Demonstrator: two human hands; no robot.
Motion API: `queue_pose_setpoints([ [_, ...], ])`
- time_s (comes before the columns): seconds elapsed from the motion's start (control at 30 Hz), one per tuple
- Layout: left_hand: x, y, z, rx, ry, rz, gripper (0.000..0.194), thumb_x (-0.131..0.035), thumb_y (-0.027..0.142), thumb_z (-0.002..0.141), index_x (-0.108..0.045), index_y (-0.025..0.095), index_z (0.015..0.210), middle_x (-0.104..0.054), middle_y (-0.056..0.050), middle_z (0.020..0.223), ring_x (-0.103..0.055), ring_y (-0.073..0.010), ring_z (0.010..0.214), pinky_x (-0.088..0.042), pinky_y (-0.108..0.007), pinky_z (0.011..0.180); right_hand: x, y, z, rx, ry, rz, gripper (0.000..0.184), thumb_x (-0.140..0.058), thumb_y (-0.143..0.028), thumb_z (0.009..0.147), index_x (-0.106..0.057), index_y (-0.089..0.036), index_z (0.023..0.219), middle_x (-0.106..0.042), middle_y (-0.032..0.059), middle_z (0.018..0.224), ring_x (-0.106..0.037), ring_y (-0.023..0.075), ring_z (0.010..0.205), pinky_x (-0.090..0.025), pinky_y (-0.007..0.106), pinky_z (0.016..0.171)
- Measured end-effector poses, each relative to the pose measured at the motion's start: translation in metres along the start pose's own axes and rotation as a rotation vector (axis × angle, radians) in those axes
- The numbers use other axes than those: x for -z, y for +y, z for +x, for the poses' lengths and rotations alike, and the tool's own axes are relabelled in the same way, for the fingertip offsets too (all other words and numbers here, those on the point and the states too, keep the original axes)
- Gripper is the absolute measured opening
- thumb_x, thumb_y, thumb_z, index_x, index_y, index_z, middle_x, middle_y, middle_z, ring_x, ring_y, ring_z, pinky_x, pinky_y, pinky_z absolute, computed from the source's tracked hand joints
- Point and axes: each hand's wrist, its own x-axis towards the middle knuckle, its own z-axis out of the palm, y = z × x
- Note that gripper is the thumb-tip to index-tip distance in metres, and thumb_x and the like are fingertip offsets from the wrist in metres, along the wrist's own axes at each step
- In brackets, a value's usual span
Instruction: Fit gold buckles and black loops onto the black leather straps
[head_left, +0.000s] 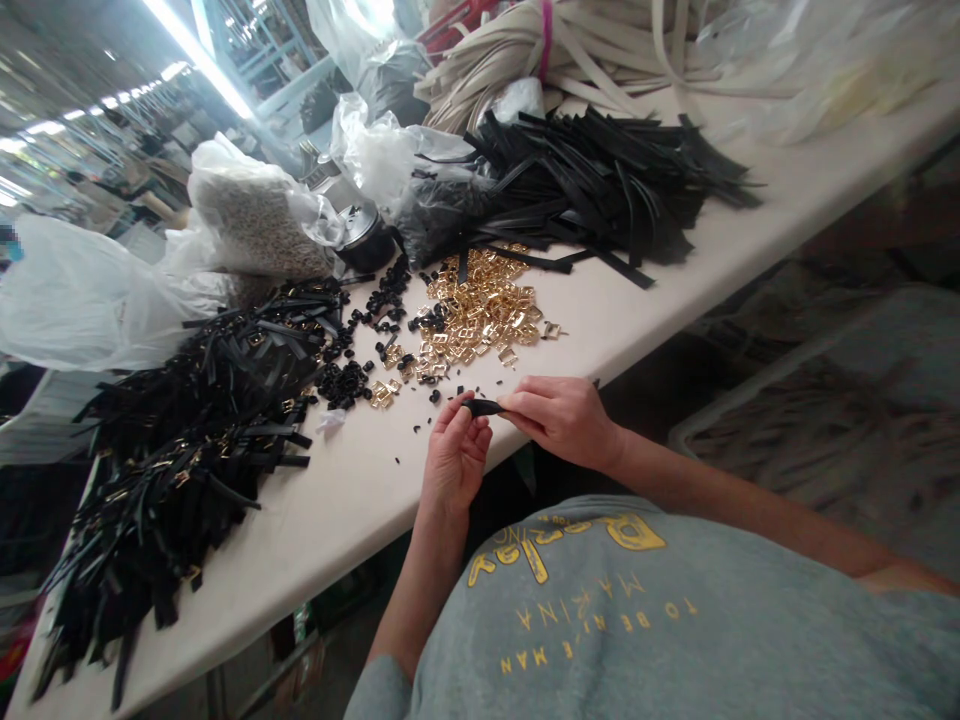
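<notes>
A short black strap (pixel 484 407) is stretched between my two hands, just over the table's near edge. My left hand (pixel 456 450) pinches one end of it between thumb and fingers. Around the other end, the fingers of my right hand (pixel 559 415) are closed. Whether a buckle or loop sits on the strap under my fingers cannot be made out. Just beyond my hands lies a pile of gold buckles (pixel 480 315), with small black loops (pixel 343 383) to its left. Loose black straps (pixel 600 180) are heaped farther back.
Black straps with gold buckles (pixel 202 430) form a big pile on the left of the pale table (pixel 322 540). Behind stand a filled plastic bag (pixel 251 215), a dark metal-topped pot (pixel 365 238) and a bundle of beige strips (pixel 495 60). A translucent bin (pixel 825 400) is below, right.
</notes>
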Motion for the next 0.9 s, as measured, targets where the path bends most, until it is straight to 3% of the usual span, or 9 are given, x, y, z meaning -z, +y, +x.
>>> queue_pose_setpoints([
  [0.2,0.011,0.002,0.001,0.141,-0.14,-0.023,0.027,-0.083,0.027,0.068,-0.068,0.021,0.089,-0.067,0.002,0.078,-0.062,-0.005,0.063,-0.053,-0.013,0.061,-0.001,0.008,-0.002,-0.015,0.002,0.262,0.019,-0.054,-0.029,0.096,-0.068,-0.019,0.089,-0.065,0.0024,0.075,-0.06,0.0111,0.068,-0.044,0.022,0.064],
  [0.4,0.012,-0.005,0.001,0.223,-0.113,-0.089,0.021,-0.082,0.025,0.07,-0.069,0.021,0.086,-0.069,0.0,0.082,-0.061,-0.0054,0.063,-0.053,-0.013,0.059,-0.002,0.009,-0.002,0.036,-0.001,0.367,0.022,-0.057,-0.029,0.095,-0.067,-0.02,0.111,-0.07,0.0035,0.085,-0.063,0.0111,0.073,-0.05,0.022,0.068],
  [0.53,0.011,-0.009,0.0,0.189,-0.129,-0.089,0.025,-0.085,0.027,0.066,-0.07,0.021,0.085,-0.069,0.001,0.081,-0.061,-0.0063,0.064,-0.053,-0.014,0.059,-0.003,0.009,-0.003,-0.022,-0.03,0.421,0.018,-0.059,-0.027,0.094,-0.07,-0.018,0.105,-0.069,0.0033,0.083,-0.063,0.0119,0.074,-0.051,0.024,0.068],
  [0.73,0.007,-0.01,-0.002,0.197,-0.122,-0.066,0.021,-0.08,0.028,0.072,-0.07,0.02,0.088,-0.068,0.0,0.083,-0.058,-0.0052,0.062,-0.051,-0.013,0.058,-0.007,0.007,-0.005,-0.08,-0.008,0.452,0.013,-0.059,-0.022,0.092,-0.07,-0.016,0.097,-0.068,0.0037,0.081,-0.063,0.0123,0.074,-0.05,0.024,0.067],
  [0.9,0.005,-0.012,-0.002,0.174,-0.108,-0.097,0.034,-0.088,0.025,0.061,-0.068,0.019,0.087,-0.065,0.003,0.073,-0.058,-0.0034,0.059,-0.048,-0.01,0.055,-0.008,0.004,-0.006,-0.072,-0.009,0.421,0.011,-0.059,-0.02,0.091,-0.07,-0.017,0.092,-0.067,0.0026,0.079,-0.062,0.0114,0.071,-0.048,0.022,0.065],
])
